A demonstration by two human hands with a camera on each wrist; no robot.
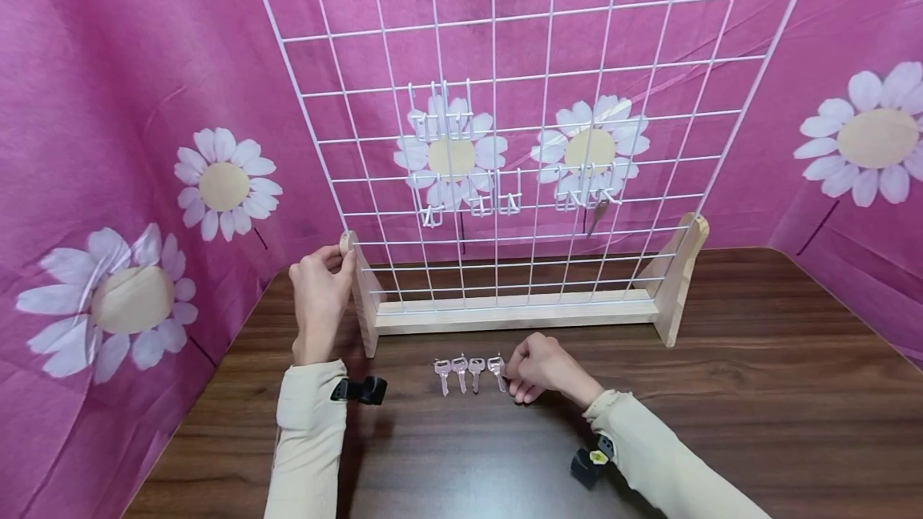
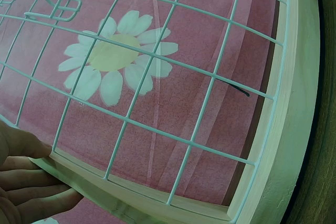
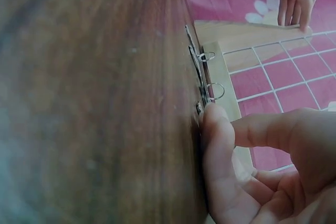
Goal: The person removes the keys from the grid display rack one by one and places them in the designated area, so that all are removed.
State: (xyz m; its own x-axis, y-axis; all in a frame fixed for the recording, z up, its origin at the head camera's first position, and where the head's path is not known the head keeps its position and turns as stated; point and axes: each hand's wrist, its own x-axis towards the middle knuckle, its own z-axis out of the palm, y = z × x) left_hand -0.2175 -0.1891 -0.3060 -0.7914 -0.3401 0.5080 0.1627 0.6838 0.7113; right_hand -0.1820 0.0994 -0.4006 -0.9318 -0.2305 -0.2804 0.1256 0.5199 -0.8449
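Note:
My left hand [image 1: 322, 295] grips the top of the left wooden end support [image 1: 364, 303] of a white wire grid rack [image 1: 534, 146]. In the left wrist view its thumb and fingers lie on either side of the wood. Low over the table, my right hand [image 1: 541, 367] has curled fingers, with thumb and index finger pinching at the edge of the rightmost key [image 1: 495, 364]. Part of that key is hidden behind the fingertips. Beside it, several more silver keys [image 1: 459, 367] lie in a row, each with a small ring.
White wire hooks [image 1: 441, 114] hang on the grid in an upper group, with more hooks [image 1: 481, 204] lower down. A darker key [image 1: 598, 216] hangs from a hook at the right. The right wooden support [image 1: 681, 283] stands on the brown table [image 1: 786, 391], before a pink flowered cloth.

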